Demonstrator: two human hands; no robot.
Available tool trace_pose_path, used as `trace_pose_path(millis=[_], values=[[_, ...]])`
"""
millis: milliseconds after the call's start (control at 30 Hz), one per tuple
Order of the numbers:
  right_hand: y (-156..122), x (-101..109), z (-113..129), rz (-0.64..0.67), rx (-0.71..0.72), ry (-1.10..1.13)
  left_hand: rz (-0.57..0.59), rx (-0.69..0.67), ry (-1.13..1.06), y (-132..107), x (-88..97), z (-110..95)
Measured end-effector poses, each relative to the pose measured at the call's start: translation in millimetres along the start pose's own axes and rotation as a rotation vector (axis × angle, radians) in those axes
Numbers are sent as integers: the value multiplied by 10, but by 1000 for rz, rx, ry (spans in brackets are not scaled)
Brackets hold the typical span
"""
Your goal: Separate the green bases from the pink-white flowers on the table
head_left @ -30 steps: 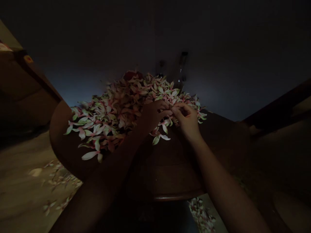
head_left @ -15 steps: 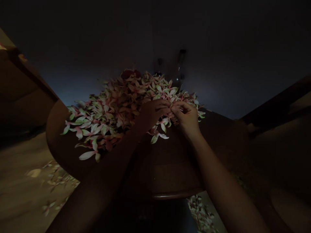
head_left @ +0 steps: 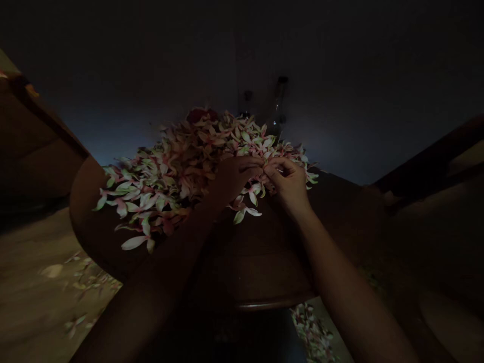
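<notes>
Head view | left hand (head_left: 236, 180) | right hand (head_left: 288, 185) | both touching one flower heap (head_left: 181, 171)

Heap of pink-tinged white petals (head_left: 177, 176)

"What carries the flowers?"
"A dark wooden desk (head_left: 257, 272) with a curved rim. A heap of pink-and-white blossoms (head_left: 181, 176) lies across its far part, spreading toward upper left."
"And lower down?"
"The floor (head_left: 34, 302), lower left of the frame, has loose blossoms (head_left: 81, 287) scattered on it."
</notes>
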State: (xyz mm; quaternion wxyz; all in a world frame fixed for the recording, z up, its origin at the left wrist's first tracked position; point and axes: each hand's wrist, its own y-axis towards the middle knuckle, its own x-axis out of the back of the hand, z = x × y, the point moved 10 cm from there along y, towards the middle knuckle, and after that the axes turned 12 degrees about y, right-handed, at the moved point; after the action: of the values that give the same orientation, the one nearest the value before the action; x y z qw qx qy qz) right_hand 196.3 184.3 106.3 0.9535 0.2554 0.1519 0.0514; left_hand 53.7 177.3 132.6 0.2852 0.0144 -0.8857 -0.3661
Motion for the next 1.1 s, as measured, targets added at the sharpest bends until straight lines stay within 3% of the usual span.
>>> trace_pose_path(millis=[167,733,1100], values=[[5,19,-26,1,-19,-26,19,55,25,4,8,30],[10,68,37,-33,37,-120,-7,50,-53,-3,13,25],[-23,-95,96,65,1,-130,84,22,69,23,39,-105]])
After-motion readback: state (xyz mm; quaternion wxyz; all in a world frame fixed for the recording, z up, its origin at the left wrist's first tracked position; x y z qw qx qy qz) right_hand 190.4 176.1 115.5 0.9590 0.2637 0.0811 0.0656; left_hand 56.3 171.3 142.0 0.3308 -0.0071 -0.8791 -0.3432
